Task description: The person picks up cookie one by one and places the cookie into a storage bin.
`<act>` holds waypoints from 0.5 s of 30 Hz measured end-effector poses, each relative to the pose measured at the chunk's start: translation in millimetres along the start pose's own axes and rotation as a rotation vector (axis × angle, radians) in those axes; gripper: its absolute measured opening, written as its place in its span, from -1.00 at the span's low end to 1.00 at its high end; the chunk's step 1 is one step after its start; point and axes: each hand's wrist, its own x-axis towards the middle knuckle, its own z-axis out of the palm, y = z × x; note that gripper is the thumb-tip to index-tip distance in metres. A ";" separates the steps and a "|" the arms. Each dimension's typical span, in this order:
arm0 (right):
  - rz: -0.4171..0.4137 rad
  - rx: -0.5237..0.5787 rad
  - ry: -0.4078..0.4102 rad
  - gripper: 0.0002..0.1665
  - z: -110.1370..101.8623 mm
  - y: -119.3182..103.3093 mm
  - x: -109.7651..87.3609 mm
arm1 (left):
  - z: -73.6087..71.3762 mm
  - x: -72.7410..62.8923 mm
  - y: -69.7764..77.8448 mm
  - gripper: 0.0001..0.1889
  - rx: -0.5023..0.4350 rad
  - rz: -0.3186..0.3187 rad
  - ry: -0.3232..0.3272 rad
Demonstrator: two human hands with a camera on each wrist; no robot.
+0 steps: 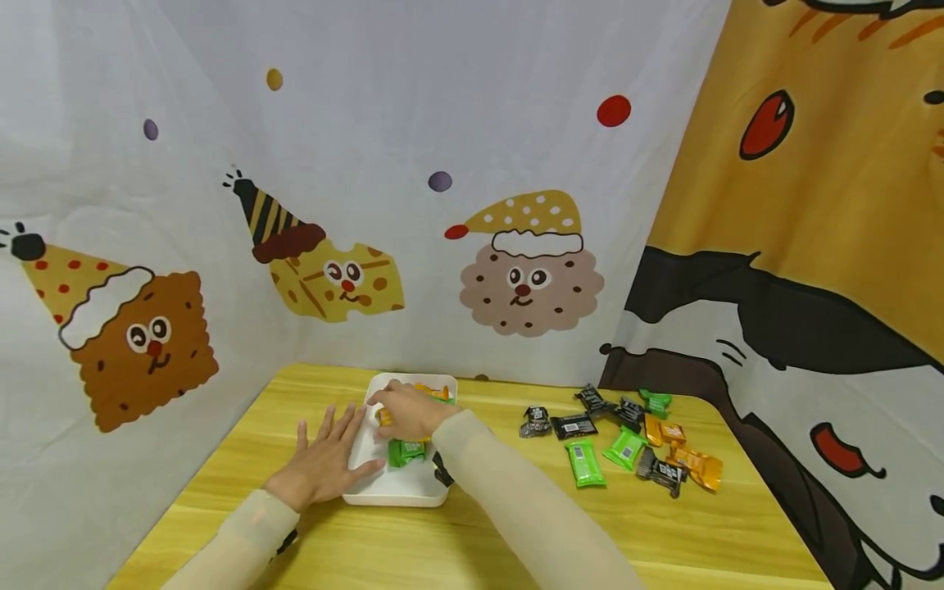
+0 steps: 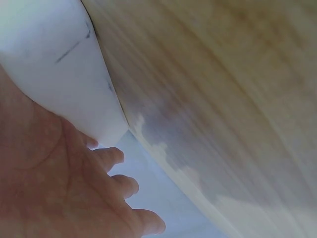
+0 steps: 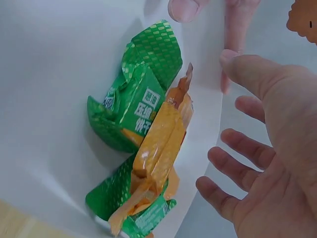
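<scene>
A white tray (image 1: 394, 497) on the table holds green-wrapped packets (image 3: 141, 109) and orange-wrapped packets (image 3: 161, 136). My left hand (image 1: 324, 460) lies against the tray's left side with fingers spread, the thumb reaching over the rim. In the left wrist view, the palm (image 2: 44, 168) is beside the tray's outer wall. Over the tray is my right hand (image 1: 413, 410), its fingers loosely bent near the far left wall. The right wrist view shows nothing between the right hand's (image 3: 277, 134) thumb and fingers. That hand covers part of the tray's contents in the head view.
Loose packets lie to the tray's right: several black ones (image 1: 575, 425), green ones (image 1: 585, 464) and orange ones (image 1: 696, 467). The wood-patterned table (image 1: 516, 524) meets a printed cloth backdrop (image 1: 428, 344) at its far edge.
</scene>
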 end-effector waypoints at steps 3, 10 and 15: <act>-0.018 -0.015 0.013 -0.26 -1.1 2.6 -4.1 | -0.4 0.6 -0.3 0.19 0.007 -0.005 0.004; -0.073 -0.058 0.045 -0.28 -3.5 10.7 -22.1 | -2.5 0.0 1.4 0.19 -0.013 -0.016 0.000; -0.078 -0.095 0.089 -0.35 -2.5 19.1 -40.4 | -0.4 -0.8 1.7 0.19 -0.011 -0.022 0.003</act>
